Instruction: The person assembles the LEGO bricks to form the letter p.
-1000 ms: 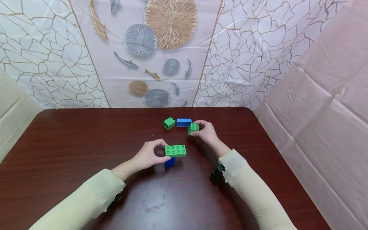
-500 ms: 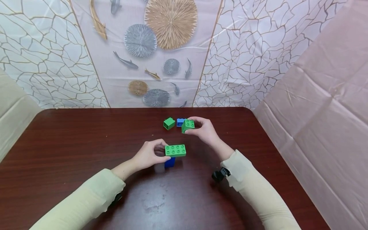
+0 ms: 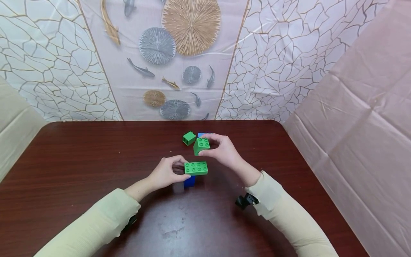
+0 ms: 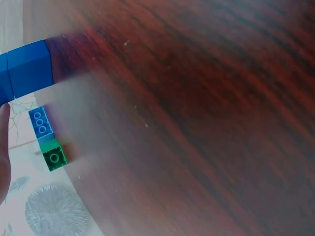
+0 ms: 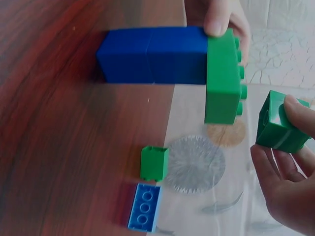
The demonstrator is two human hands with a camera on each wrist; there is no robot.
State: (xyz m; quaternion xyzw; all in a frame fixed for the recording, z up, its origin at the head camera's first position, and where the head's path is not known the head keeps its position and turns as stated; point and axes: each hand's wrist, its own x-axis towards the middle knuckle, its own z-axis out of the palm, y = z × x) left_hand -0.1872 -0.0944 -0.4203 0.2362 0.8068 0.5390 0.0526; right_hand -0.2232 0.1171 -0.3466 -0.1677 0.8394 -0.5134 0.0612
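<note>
A long green brick [image 3: 196, 167] sits on top of a blue brick stack [image 3: 189, 181] standing on the dark wooden table [image 3: 80, 157]. My left hand [image 3: 168, 174] grips this build from the left; its thumb presses the green brick's end [image 5: 224, 59]. My right hand [image 3: 221, 150] pinches a small square green brick [image 3: 201, 145] in the air, just above and behind the long green brick, not touching it. In the right wrist view that small brick [image 5: 280, 123] hangs right of the build's studs, and the blue stack [image 5: 152, 55] shows fully.
A small green brick [image 3: 189, 137] lies on its side behind the build, with a flat blue brick [image 3: 202, 135] beside it, partly hidden by my right hand. Both show in the wrist views [image 5: 154, 163] [image 5: 144, 207]. Patterned sheets wall the table's far and right edges.
My right hand lifted the small green brick off the table by the blue brick and carried it left and nearer, toward the long green brick. The left hand and the build stayed put.
</note>
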